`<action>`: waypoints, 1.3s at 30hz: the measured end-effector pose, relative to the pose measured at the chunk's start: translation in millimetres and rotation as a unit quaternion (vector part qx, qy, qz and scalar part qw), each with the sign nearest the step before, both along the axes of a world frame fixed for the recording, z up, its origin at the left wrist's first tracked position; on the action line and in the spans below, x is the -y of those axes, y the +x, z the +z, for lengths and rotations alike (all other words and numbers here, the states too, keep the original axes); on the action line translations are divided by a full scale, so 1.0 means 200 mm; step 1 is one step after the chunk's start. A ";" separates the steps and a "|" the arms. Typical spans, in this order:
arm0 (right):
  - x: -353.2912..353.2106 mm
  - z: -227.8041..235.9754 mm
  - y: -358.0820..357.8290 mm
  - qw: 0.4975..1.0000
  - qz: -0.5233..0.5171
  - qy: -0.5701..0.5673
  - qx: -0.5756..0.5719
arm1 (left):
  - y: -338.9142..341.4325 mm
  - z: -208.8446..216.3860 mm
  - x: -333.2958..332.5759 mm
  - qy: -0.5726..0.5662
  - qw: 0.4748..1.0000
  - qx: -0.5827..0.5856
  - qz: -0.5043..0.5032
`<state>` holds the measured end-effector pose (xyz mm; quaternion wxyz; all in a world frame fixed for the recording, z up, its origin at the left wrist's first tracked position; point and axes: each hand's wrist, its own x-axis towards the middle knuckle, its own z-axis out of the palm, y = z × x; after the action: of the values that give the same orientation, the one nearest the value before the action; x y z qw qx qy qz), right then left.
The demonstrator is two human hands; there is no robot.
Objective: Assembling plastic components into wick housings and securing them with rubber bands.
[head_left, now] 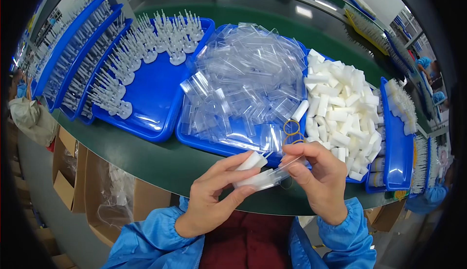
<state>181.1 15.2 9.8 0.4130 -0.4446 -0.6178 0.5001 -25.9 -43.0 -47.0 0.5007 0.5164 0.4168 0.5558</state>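
My left hand (216,186) is closed around two white foam-like blocks (252,161), one above the other, with thin pale prongs showing at the upper one's right end. My right hand (316,174) pinches a clear plastic piece (290,165) between thumb and fingers, and that piece reaches to the right end of the lower block. Whether the block sits inside the plastic I cannot tell. Just beyond my hands, a blue tray (206,142) carries a heap of clear plastic pieces (248,69). Thin yellowish rings (292,128) lie near its right edge.
Right of that tray is a heap of white blocks (340,108) in another blue tray. At left, a blue tray (146,101) holds rows of pale pronged parts (177,40), with similar filled trays leaning beside it. Cardboard boxes (109,191) stand below the green table edge.
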 end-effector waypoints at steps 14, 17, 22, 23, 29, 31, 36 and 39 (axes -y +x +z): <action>0.15 -0.14 0.03 0.991 -0.072 0.104 -0.031 | 0.08 0.00 0.03 -0.007 1.000 -0.014 -0.008; 0.18 -0.14 0.03 0.983 -0.080 0.166 -0.009 | 0.12 0.03 0.01 0.010 0.999 -0.036 0.019; 0.19 -0.14 0.05 0.968 -0.081 0.230 0.057 | 0.15 0.05 0.00 0.084 0.981 -0.168 0.050; 0.17 -0.13 0.06 0.973 -0.077 0.210 0.059 | 0.15 0.05 0.00 0.069 0.983 -0.164 0.036; 0.13 -0.12 0.09 0.989 -0.062 0.130 0.040 | 0.17 0.03 0.03 0.034 0.992 -0.119 -0.019; 0.12 -0.13 0.05 0.982 -0.036 0.170 0.073 | 0.17 0.00 0.04 0.017 0.995 -0.100 -0.006; 0.14 -0.05 0.04 0.934 -0.036 0.270 0.233 | 0.16 0.04 0.04 0.027 0.990 -0.135 -0.001; 0.19 -0.04 0.01 0.903 -0.046 0.302 0.301 | 0.16 0.07 0.06 0.032 0.985 -0.162 -0.046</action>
<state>182.7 -22.8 1.8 0.3442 -0.4561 -0.8130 0.1118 6.6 -54.2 -32.3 0.4349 0.6338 0.4503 0.4544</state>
